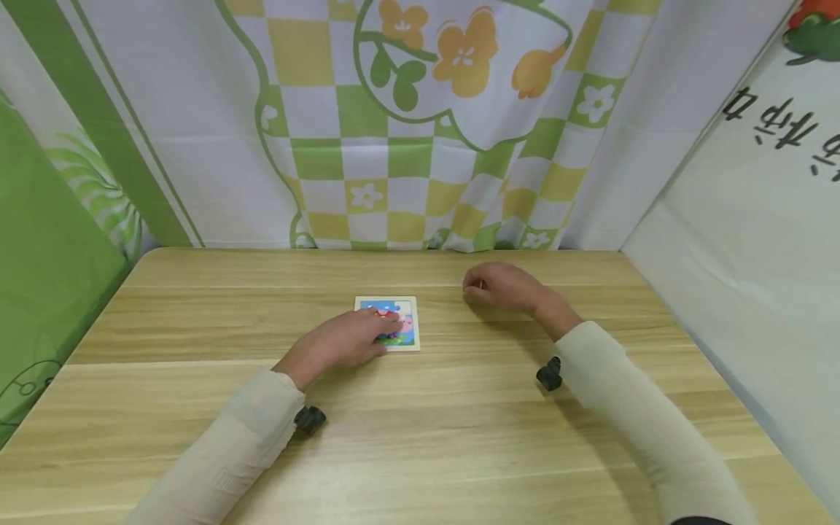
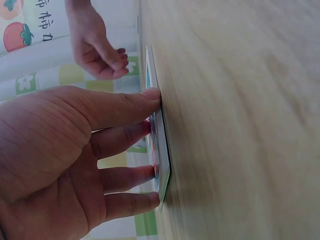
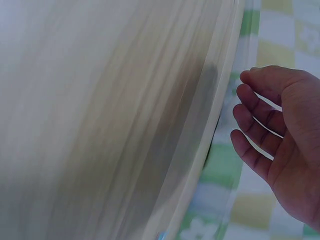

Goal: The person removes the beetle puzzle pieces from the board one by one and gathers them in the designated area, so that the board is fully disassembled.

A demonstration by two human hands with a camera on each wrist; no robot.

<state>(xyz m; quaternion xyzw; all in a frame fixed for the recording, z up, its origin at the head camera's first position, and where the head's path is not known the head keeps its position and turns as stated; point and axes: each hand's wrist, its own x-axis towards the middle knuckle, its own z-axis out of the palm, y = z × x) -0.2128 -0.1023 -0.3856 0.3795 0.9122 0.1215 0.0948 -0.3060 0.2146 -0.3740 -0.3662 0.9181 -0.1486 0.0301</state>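
Observation:
A small square jigsaw puzzle board (image 1: 408,340) with a pale frame and a bright cartoon picture lies flat on the table. My left hand (image 1: 344,337) rests over its left part, hiding some of the picture. In the left wrist view the thumb (image 2: 150,94) touches the board's near edge, while the extended fingertips press on its face. Off to the right of the board, my right hand (image 1: 502,286) hovers above the table. Its fingers (image 3: 255,117) are loosely bent, with nothing between them and the thumb.
The wooden table (image 1: 420,437) has a light grain and a rounded back left corner. Behind it hangs a checkered curtain (image 1: 407,160) in green, yellow and white. A white sheet with dark lettering (image 1: 781,124) hangs on the right, and green cloth (image 1: 52,219) on the left.

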